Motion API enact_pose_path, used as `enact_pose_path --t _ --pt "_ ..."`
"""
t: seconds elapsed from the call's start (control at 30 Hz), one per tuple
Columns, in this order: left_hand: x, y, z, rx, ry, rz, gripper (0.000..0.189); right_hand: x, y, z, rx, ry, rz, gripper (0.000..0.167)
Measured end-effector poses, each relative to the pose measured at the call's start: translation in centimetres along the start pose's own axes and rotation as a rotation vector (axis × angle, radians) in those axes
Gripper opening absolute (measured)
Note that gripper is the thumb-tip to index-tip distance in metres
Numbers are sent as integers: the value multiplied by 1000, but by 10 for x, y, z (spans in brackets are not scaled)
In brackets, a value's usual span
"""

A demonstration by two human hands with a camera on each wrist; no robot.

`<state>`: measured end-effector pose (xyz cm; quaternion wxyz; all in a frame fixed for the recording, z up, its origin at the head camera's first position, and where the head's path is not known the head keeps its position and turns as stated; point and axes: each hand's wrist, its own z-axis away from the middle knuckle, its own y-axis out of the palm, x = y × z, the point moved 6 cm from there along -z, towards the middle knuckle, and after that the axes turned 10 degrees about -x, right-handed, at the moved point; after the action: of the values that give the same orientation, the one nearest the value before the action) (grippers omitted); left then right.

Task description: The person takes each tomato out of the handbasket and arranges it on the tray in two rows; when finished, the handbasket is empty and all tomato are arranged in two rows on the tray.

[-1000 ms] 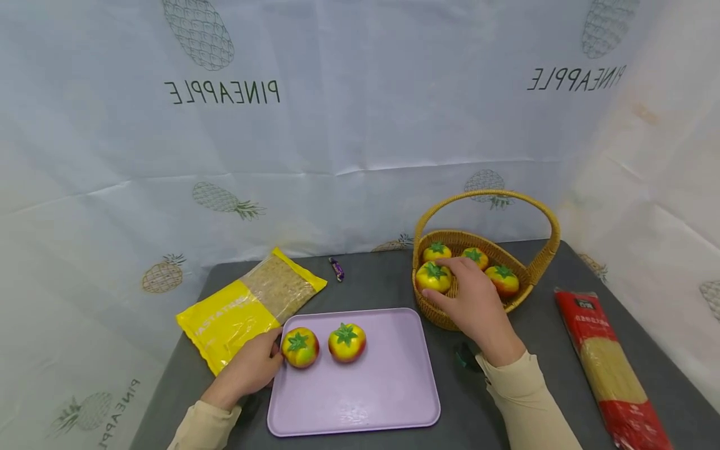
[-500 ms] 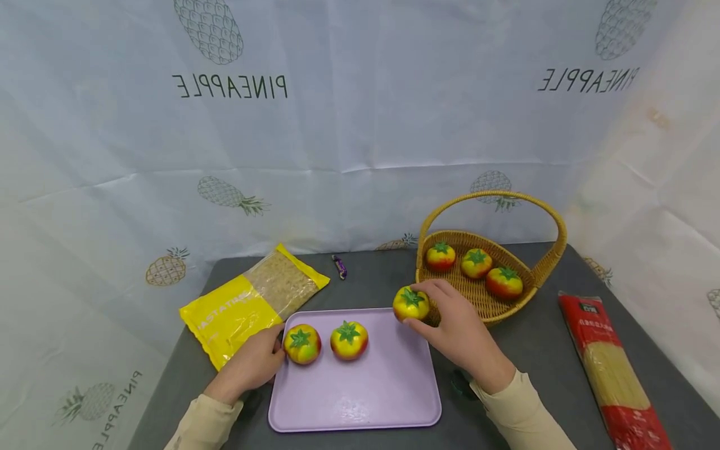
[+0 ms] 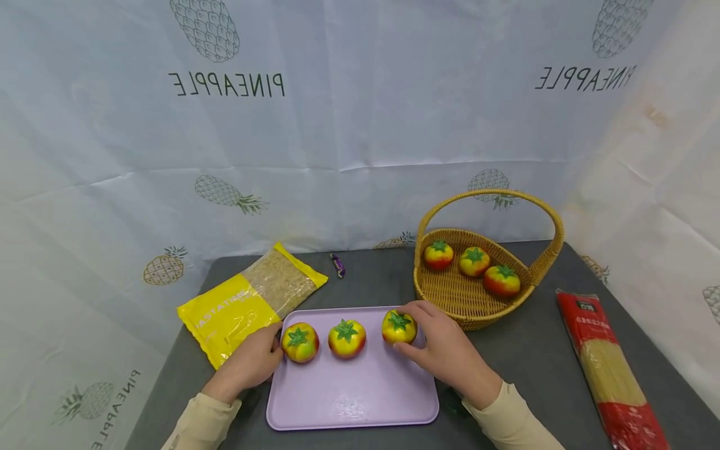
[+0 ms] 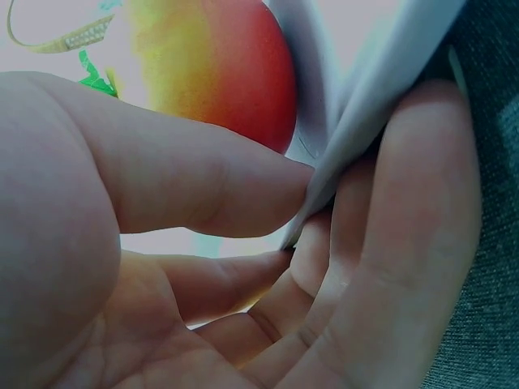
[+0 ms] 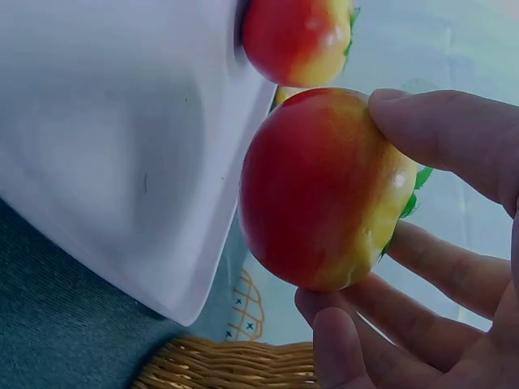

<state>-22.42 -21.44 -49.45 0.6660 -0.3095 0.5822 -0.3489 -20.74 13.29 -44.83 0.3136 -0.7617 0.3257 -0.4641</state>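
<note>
My right hand (image 3: 441, 344) holds a red-and-yellow tomato (image 5: 316, 190) with a green leafy top, thumb on one side and fingers on the other. In the right wrist view that tomato appears just above the lilac tray (image 3: 354, 394), near its far right corner. My left hand (image 3: 253, 362) pinches the tray's left rim, thumb on top and fingers beneath, as the left wrist view shows. Two similar tomatoes rest on the tray, a left tomato (image 3: 300, 342) close to my left thumb and a middle tomato (image 3: 347, 339).
Behind the tray at right stands a wicker basket (image 3: 458, 297) with a tall handle and three tomatoes inside. A yellow pasta bag (image 3: 236, 315) lies at left, a purple-wrapped sweet (image 3: 337, 265) at the back. Along the right side lies a red noodle packet (image 3: 610, 375).
My right hand has taken a tomato out of the basket and carried it left and nearer, over the tray. The left hand has kept its grip on the rim.
</note>
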Motion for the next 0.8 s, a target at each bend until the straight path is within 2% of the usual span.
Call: enact_pose_path --t 0.43,0.8 --pt "3 0 -1 -3 11 -13 62 5 9 1 20 -22 -11 59" --pt "1 0 -2 -7 17 -17 61 1 13 2 30 -12 11 58"
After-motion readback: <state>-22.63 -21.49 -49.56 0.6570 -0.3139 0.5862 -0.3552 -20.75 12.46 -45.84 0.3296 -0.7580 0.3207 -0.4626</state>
